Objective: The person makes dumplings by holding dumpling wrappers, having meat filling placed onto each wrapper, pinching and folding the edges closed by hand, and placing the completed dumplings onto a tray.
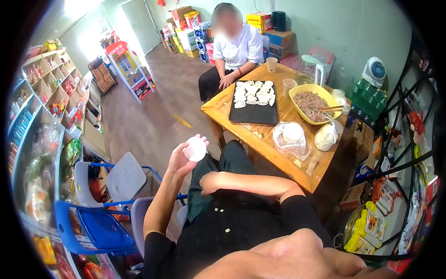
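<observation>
A round white dumpling wrapper [195,149] lies across the palm and fingers of my left hand [179,159], raised to the left of the table, with the thumb at its edge. My right hand [211,182] is low over my dark trousers, and its fingers are hidden from view. On the wooden table [217,108], a black tray [253,116] carries rows of folded dumplings [254,93]. Beside it stands a yellow bowl [297,107] of minced filling [310,103] with chopsticks [331,109] in it. A stack of white wrappers [292,132] sits in a clear plastic bag.
Across the table sits a person in a white shirt [244,46]. A bagged lump of dough [326,137] and two paper cups [288,86] share the tabletop. Folding chairs [125,176] and stocked shelves [35,153] are at left; a goods rack [404,153] is at right.
</observation>
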The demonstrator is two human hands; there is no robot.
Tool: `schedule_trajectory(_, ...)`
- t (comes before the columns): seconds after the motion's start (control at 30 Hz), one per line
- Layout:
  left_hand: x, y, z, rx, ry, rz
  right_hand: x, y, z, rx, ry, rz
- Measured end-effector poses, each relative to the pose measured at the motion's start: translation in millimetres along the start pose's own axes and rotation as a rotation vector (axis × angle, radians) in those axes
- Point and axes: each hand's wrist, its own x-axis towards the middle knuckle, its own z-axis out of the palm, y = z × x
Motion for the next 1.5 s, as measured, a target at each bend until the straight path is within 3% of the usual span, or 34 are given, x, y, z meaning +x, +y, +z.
schedule_trajectory(0.07, 0.9, -5.0, 4.2, -0.021, -0.051, -0.021, 20.6, 10.8, 21.3, 0.073, 0.104, 0.157)
schedule_trajectory(0.17, -2.1, -10.2, -1.1, -0.059, -0.074, -0.052, 51.8, 10.7, 40.0, 0.037, 0.132, 0.206)
schedule_trajectory(0.27, -17.1, -3.0, -5.7, -0.051, -0.038, -0.096, 97.2, -2.1, 55.0, -0.017, 0.228, 0.125)
schedule_trajectory(0.5, 1.4, -17.7, -14.0, -0.071, -0.114, -0.12, 100.5, 14.9, 52.0, 0.029, 0.26, 0.135)
schedule_trajectory(0.63, 5.3, -21.7, -10.6, -0.064, -0.165, -0.154, 76.5, -2.0, 41.5, 0.174, 0.108, 0.024)
schedule_trajectory(0.7, 9.7, -26.7, -10.5, -0.093, -0.179, -0.183, 50.9, -23.0, 35.7, 0.358, -0.142, -0.119)
schedule_trajectory(0.77, 9.1, -27.0, -7.0, -0.109, -0.198, -0.205, 63.4, -27.1, 46.1, 0.344, -0.147, -0.21)
schedule_trajectory(0.9, -1.5, -23.3, 11.2, -0.042, -0.22, -0.22, 40.4, -18.2, 41.1, 0.354, 0.082, -0.127)
schedule_trajectory(1.1, -6.7, -20.6, 18.7, -0.002, -0.308, -0.22, -51.8, -0.1, 45.1, 0.664, 0.401, -0.335)
schedule_trajectory(1.33, -4.5, -17.4, 48.0, 0.007, -0.402, -0.269, -177.4, -10.3, 57.1, 0.975, 0.58, 0.065)
schedule_trajectory(1.5, 41.6, -25.6, 79.1, 0.021, -0.574, -0.343, -241.5, -9.1, 71.8, 1.175, 0.789, 0.166)
